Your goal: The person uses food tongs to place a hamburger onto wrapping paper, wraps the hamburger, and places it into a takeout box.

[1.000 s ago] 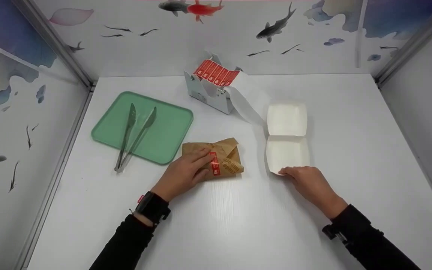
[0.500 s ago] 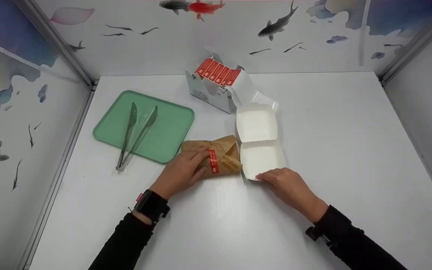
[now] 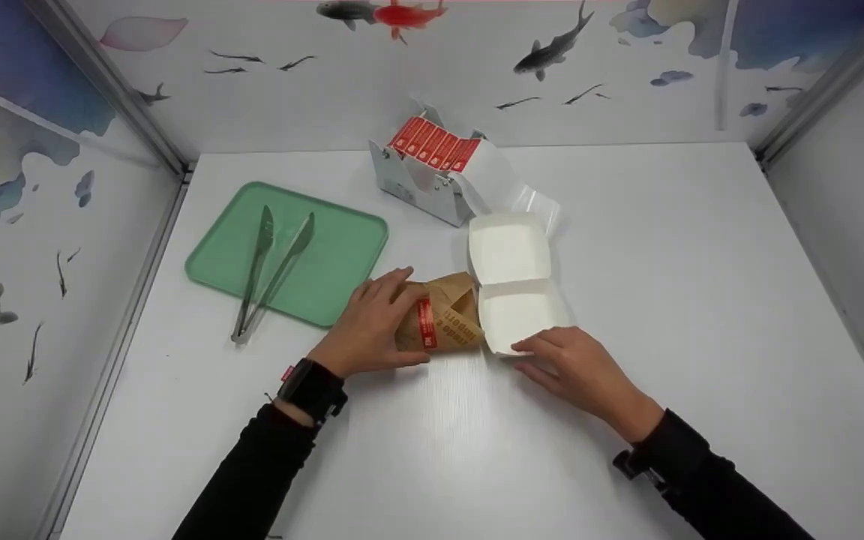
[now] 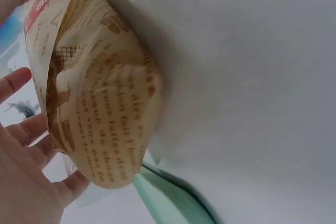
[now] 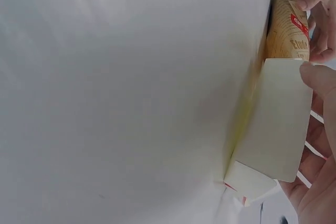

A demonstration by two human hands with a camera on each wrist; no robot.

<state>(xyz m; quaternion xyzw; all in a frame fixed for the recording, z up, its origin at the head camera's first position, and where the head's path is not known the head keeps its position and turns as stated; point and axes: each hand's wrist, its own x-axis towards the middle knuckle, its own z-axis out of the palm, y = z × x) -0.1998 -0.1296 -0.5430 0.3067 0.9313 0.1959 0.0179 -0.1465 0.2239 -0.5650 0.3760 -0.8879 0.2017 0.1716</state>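
Note:
A brown printed-paper packet with a red sticker lies mid-table. My left hand spans its left end, fingers spread and fairly straight, thumb along the near side. In the left wrist view the packet shows its folded end, with the fingers spread beyond it. Touching the packet's right side, a white clamshell takeaway box lies unfolded, both halves facing up. At the front edge of its near half is my right hand, fingertips over the rim and thumb apart. The right wrist view shows the box's outer wall beside the thumb.
Left of the packet is a green tray, with metal tongs lying across it and over its front edge. A grey sticker dispenser with a red label roll stands at the back; its backing strip trails behind the box.
My right hand slid the clamshell box left against the packet, then its thumb came away from the rim. My left hand moved from on top of the packet to spread around its left end.

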